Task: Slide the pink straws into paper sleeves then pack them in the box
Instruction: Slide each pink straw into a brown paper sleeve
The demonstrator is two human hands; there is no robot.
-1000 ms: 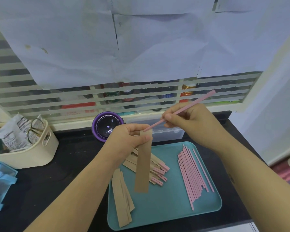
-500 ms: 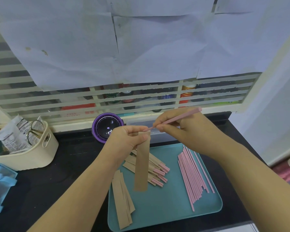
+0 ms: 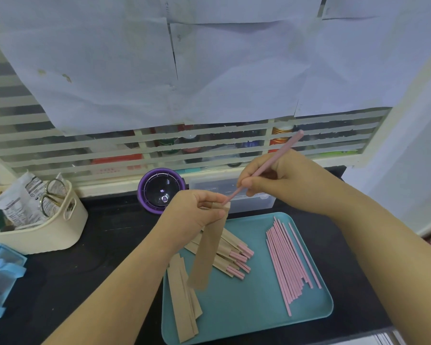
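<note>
My left hand [image 3: 197,212] pinches the top of a brown paper sleeve [image 3: 205,255] that hangs down over the teal tray [image 3: 259,317]. A pink straw [image 3: 281,153] is gripped by my right hand [image 3: 281,181], slanting down to the left, with its lower tip at the sleeve's open top. Loose pink straws [image 3: 289,260] lie in a row on the tray's right side. Sleeved straws [image 3: 232,255] are piled at the tray's middle, pink ends showing. Empty sleeves [image 3: 183,297] lie at the tray's left edge. A clear plastic box [image 3: 249,197] sits behind the tray, partly hidden by my hands.
A purple round container [image 3: 161,191] stands behind my left hand. A cream basket [image 3: 50,227] with scissors and packets sits at the left, a blue holder [image 3: 0,277] in front of it. A slatted window covered with paper sheets rises behind the black counter [image 3: 90,265].
My right hand has tilted the straw steeper and higher, and its lower tip has come to the mouth of the sleeve. My left hand has kept hold of the sleeve.
</note>
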